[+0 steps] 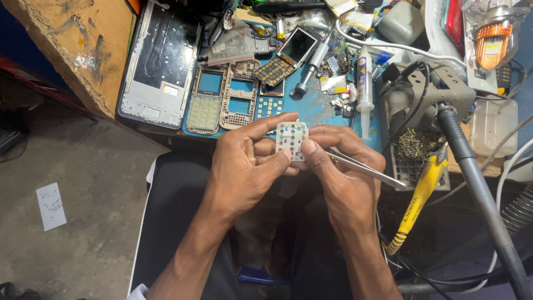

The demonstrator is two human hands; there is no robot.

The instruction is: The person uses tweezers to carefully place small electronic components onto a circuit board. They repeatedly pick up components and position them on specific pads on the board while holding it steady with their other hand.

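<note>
My left hand (pixel 244 164) pinches a small whitish keypad piece (pixel 291 138) between thumb and forefinger, just in front of the blue work mat (pixel 313 106). My right hand (pixel 341 166) also grips the keypad piece with its thumb and holds metal tweezers (pixel 366 169), whose tips point out to the right. Both hands meet over my lap, near the bench edge.
On the mat lie phone housings (pixel 222 100), a small keypad board (pixel 269 107), a circuit board (pixel 275 69), a syringe (pixel 364 83) and a large tablet frame (pixel 161 61). A soldering station (pixel 416 94), a yellow-handled iron (pixel 422 189) and a hot-air hose (pixel 477 183) crowd the right. Paper (pixel 50 205) lies on the floor.
</note>
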